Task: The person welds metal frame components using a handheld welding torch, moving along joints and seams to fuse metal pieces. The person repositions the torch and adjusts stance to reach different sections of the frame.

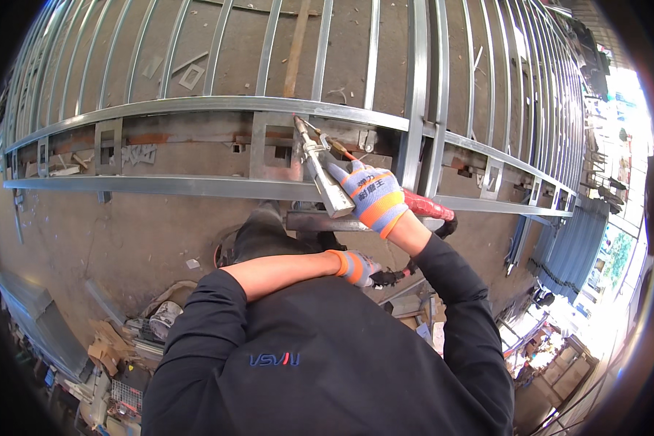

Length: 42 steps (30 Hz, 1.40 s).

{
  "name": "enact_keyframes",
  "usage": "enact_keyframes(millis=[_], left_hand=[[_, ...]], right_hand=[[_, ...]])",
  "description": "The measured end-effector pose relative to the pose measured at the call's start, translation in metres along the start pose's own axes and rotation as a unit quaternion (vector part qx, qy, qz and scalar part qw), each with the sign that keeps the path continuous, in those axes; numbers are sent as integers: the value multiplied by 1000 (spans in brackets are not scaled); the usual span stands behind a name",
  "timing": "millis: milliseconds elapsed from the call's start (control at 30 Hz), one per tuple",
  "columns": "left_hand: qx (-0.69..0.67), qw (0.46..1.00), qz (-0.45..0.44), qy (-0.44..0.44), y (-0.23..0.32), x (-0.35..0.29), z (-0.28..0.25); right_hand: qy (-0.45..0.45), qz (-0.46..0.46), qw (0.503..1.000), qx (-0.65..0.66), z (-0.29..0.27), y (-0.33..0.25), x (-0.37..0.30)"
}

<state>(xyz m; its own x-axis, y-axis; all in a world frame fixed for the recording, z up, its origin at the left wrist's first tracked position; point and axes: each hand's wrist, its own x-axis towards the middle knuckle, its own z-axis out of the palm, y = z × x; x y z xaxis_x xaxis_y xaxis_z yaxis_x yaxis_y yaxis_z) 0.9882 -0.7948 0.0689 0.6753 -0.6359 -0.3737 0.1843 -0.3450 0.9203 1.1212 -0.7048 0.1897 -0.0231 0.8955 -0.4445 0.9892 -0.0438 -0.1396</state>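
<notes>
My right hand (374,196), in a grey and orange striped work glove, is wrapped around a handheld welding gun (325,178) with a silver body and a red rear handle. The gun's narrow nozzle points away from me, its tip at the upper rail (196,105) of a galvanized metal railing, by a flat plate (259,149) with a square cut-out. A thin wire feed tube runs beside the nozzle. My left hand (354,267), gloved alike, crosses in front of my body and is closed around a dark cable (396,277); its fingertips are partly hidden.
The railing's lower rail (196,187) crosses in front of me, and long bars (269,47) stretch away beyond. A dark metal tube (327,221) lies below the gun. Cardboard (109,345) and scrap clutter the floor at lower left; blue corrugated sheets (570,247) stand at right.
</notes>
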Motion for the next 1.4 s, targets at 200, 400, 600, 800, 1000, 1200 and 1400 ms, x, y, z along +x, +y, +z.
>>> enact_keyframes(millis=[200,400,600,800,1000,1200,1400], left_hand=[[12,1000,-4,-15,-2,7,3],[8,1000,-2,-23,2,2,-2],[16,1000,17,-2,-5,4,6],[8,1000,7,-19,-1,-1,0],[4,999,-9,-41,6,-7,-9],[7,1000,-5,-28,1,-3,-2],[9,1000,2,-17,0,-5,-1]], right_hand=[[42,-19,999,17,6,0,-1],[28,-9,999,17,8,0,1],[19,0,1000,13,5,-1,3],[18,-1,1000,19,5,-1,3],[15,1,999,29,7,1,2],[-10,7,1000,17,1,0,2],[-7,12,1000,28,-2,-1,0]])
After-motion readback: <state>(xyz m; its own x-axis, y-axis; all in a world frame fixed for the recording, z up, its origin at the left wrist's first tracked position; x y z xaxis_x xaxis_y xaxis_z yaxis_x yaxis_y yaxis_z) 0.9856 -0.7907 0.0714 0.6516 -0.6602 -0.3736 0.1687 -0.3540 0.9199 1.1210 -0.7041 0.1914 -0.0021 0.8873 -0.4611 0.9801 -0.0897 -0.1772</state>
